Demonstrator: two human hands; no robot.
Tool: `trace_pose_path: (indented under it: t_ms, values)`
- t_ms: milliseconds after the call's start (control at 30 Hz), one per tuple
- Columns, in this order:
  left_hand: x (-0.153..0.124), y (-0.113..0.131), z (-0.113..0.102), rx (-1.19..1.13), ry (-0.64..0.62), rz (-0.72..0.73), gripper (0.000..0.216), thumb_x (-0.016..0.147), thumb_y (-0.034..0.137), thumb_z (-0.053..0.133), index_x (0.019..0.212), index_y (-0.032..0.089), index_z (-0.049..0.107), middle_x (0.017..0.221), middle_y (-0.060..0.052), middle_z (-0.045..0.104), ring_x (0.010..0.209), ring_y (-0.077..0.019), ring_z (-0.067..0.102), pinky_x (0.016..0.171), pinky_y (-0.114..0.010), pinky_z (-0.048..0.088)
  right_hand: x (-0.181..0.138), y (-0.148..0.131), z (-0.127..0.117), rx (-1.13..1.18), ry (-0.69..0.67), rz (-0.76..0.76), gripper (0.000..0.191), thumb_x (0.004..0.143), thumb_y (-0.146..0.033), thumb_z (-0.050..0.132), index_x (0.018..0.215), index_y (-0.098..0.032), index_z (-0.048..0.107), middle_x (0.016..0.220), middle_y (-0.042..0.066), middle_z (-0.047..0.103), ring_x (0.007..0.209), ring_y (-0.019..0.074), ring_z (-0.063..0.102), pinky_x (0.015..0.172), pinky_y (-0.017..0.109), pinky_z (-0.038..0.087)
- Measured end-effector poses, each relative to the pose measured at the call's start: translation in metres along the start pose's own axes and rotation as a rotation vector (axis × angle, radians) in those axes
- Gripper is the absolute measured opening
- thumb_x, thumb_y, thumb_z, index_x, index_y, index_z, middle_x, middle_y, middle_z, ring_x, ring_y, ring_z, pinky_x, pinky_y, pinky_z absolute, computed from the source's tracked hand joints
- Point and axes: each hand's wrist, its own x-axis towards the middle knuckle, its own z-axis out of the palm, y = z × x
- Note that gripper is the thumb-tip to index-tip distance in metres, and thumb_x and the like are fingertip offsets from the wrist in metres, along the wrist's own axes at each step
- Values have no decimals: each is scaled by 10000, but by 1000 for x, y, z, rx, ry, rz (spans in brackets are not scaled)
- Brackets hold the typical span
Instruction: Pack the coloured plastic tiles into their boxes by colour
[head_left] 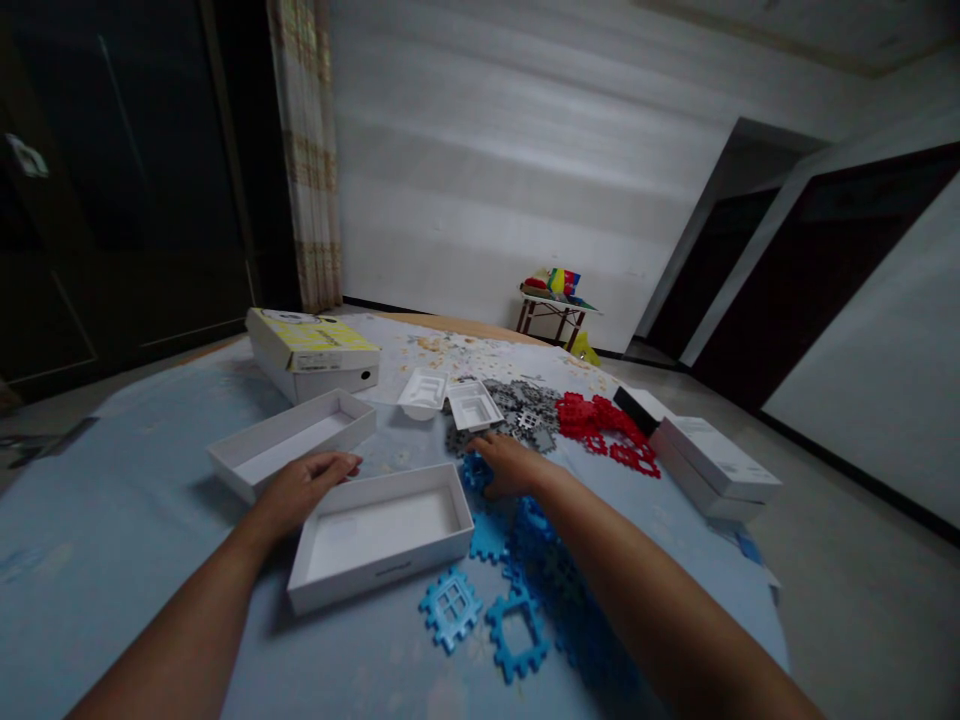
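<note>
- We see the left hand at centre-left of the frame, palm down with fingers loosely spread; its fingertips touch the far left corner of an open white box. The grip is open and holds nothing.
- The white box lies just below the frame's centre on the table, which has a pale blue cover; the box shows only its bare white inside.
- The right hand reaches to the middle of the frame and rests flat on the blue tiles, its fingertips at the edge of the grey tiles. We cannot tell whether its grip has closed on a tile, as the fingers hide what lies under them.
- The blue tiles spread from under that hand down toward the lower centre, partly covered by the forearm.
- Red tiles lie just right of the grey ones.
- A second open white tray sits left of centre, beyond the left hand.
- A yellow-topped box stands behind it, upper left of the table.
- A closed white box lies at the right edge of the table.
</note>
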Motion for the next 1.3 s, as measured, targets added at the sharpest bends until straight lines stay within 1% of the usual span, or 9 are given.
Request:
trace_pose_path:
  t_ms: [100, 233, 333, 433, 567, 700, 900, 1100, 1300]
  values:
    - [0, -1, 0, 2, -6, -7, 570, 582, 663, 536, 837, 179, 694, 902, -81, 712, 870, -254, 639, 827, -332, 469, -8, 1, -9, 54, 27, 28, 709, 548, -260, 711, 1207, -182, 461, 1124, 142, 521, 1007, 296, 512, 830, 391, 408]
    - [0, 1, 0, 11, 7, 8, 569, 573, 670, 533, 819, 185, 700, 875, -71, 716, 879, -254, 637, 835, -325, 466, -34, -2, -29, 217, 94, 30, 688, 594, -256, 680, 1232, -198, 431, 1152, 111, 514, 1043, 260, 496, 886, 369, 386]
    - [1, 0, 0, 26, 6, 8, 560, 582, 664, 528, 823, 189, 701, 884, -68, 716, 892, -261, 633, 840, -332, 463, -56, -8, -31, 321, 11, -18, 679, 610, -265, 670, 1239, -230, 417, 1176, 78, 513, 1051, 233, 497, 888, 338, 393]
    - [4, -6, 1, 18, -8, 11, 535, 597, 644, 535, 835, 192, 698, 898, -63, 716, 909, -260, 631, 857, -337, 457, -70, -16, -22, 305, -103, -9, 692, 592, -288, 680, 1234, -230, 430, 1165, 83, 515, 1049, 242, 498, 886, 341, 399]
    - [8, -13, 2, 7, -9, -1, 542, 603, 654, 528, 847, 199, 695, 891, -59, 718, 902, -266, 636, 857, -357, 462, -74, -20, -10, 284, -133, 14, 721, 577, -301, 686, 1244, -212, 426, 1187, 100, 490, 1081, 251, 483, 921, 352, 383]
    - [7, -10, 1, 7, -13, 3, 551, 604, 656, 527, 855, 193, 692, 899, -65, 717, 922, -272, 630, 890, -368, 440, -74, -19, -12, 277, -146, 6, 756, 584, -310, 688, 1276, -207, 402, 1219, 114, 489, 1121, 263, 463, 936, 363, 376]
    - [2, -3, 1, 12, 4, -24, 532, 589, 644, 535, 831, 199, 699, 888, -62, 719, 900, -264, 635, 876, -351, 446, -76, -16, -23, 378, -179, 53, 909, 597, -516, 675, 1363, -204, 296, 1328, 129, 436, 1182, 286, 437, 977, 390, 347]
    - [2, -2, 1, 7, 21, -20, 553, 553, 658, 542, 796, 188, 703, 855, -68, 721, 879, -268, 638, 839, -348, 463, -62, -8, -25, 455, -198, 60, 597, 739, -425, 576, 1272, -188, 447, 1198, 108, 569, 1068, 229, 550, 905, 335, 419]
    - [5, -7, 2, -5, 19, 15, 521, 579, 652, 535, 784, 203, 704, 865, -58, 721, 901, -264, 633, 861, -349, 452, -51, -7, -29, 405, -245, 52, 483, 759, -358, 552, 1204, -176, 520, 1124, 96, 615, 996, 204, 589, 853, 291, 448]
